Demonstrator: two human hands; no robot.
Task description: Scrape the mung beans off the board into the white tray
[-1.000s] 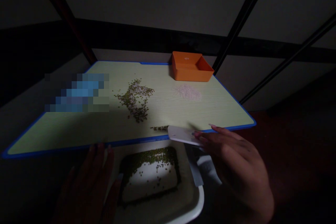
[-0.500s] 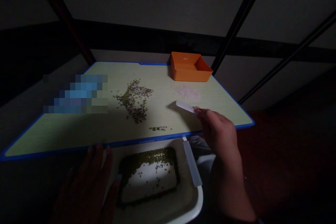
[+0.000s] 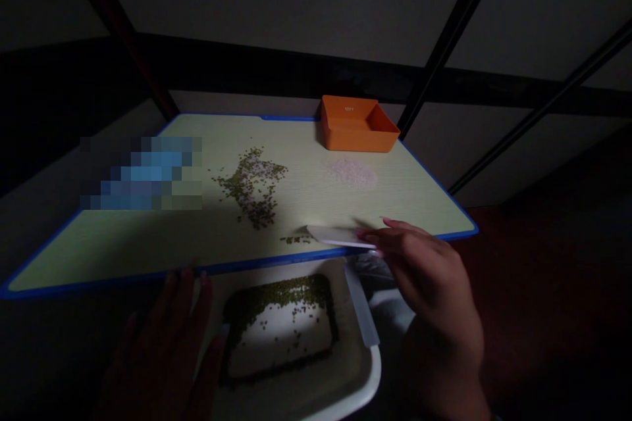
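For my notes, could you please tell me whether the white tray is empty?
Not empty: the white tray holds green mung beans, thickest along its far edge.

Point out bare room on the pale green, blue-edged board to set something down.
Largest patch: front-left of the pale green board, between the blurred blue area and the blue front edge. Smaller: the gap between the green beans and the pale pink grains. Crowded: front edge, where the right hand holds the white flat scraper beside a thin bean line.
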